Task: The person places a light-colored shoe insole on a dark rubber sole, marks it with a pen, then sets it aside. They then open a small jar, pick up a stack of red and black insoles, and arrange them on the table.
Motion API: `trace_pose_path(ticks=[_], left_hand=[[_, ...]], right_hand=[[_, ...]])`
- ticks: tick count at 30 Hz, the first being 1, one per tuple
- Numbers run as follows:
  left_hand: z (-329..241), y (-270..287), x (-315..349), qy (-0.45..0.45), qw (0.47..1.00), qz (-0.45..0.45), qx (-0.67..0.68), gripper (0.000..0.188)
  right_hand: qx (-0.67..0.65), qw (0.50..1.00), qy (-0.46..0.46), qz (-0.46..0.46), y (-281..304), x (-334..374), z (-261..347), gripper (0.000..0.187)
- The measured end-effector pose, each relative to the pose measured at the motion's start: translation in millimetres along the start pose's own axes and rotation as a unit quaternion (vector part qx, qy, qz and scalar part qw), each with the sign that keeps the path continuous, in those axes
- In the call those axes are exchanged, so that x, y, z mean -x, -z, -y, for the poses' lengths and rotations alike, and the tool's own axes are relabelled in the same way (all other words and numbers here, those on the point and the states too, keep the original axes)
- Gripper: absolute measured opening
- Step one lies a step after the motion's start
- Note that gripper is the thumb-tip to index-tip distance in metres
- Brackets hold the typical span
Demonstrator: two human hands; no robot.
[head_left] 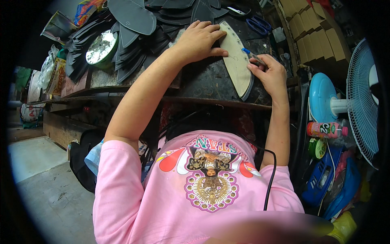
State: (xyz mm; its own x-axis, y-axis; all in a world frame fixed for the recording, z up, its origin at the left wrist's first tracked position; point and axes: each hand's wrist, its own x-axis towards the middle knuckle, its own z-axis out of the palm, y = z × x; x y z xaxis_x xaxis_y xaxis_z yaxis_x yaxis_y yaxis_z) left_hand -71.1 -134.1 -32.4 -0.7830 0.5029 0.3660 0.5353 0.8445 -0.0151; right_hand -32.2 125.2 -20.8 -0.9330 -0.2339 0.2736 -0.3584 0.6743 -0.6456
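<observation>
A cream leaf-shaped pattern piece (237, 67) lies on the dark worktable, a dark edge showing beneath its lower right side. My left hand (201, 42) rests open near its upper left edge, thumb stretched onto the pattern and fingers reaching over its top end. At the pattern's right edge, my right hand (269, 73) is closed around a pen (252, 55) with a blue end. The pen slants across the edge; its exact contact with the material is too small to tell. Stacks of dark grey cut pieces (132, 18) lie beyond and left of my left hand.
A round green-rimmed tin (102, 47) sits among the stacks. Blue-handled scissors (258, 25) lie behind the pattern. Brown cardboard boxes (315, 36) stand at the right, above a fan (363, 103) and a pink bottle (325, 129). A black cable (273, 175) hangs over my shirt.
</observation>
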Motion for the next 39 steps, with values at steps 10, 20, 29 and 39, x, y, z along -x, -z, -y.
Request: trace_pose_path(ticks=[10, 20, 29, 39], left_hand=[[-0.4, -0.9, -1.0, 0.008, 1.0, -0.003, -0.012, 0.072], [-5.1, 2.3, -1.9, -0.003, 0.999, -0.038, -0.019, 0.1], [-5.6, 20.3, -1.0, 0.0, 0.997, 0.04, 0.063, 0.09], [-4.0, 17.3, -1.3, -0.01, 0.998, 0.035, 0.059, 0.09]], right_hand=[[0.025, 0.999, 0.022, -0.014, -2.3, -0.4, -6.8, 0.022], [-0.229, 0.968, 0.02, -0.104, 19.2, -9.4, -22.0, 0.034], [-0.265, 0.964, 0.009, 0.02, 0.2, -10.1, -10.0, 0.014], [-0.145, 0.985, 0.079, -0.047, -15.7, -3.2, -13.3, 0.013]])
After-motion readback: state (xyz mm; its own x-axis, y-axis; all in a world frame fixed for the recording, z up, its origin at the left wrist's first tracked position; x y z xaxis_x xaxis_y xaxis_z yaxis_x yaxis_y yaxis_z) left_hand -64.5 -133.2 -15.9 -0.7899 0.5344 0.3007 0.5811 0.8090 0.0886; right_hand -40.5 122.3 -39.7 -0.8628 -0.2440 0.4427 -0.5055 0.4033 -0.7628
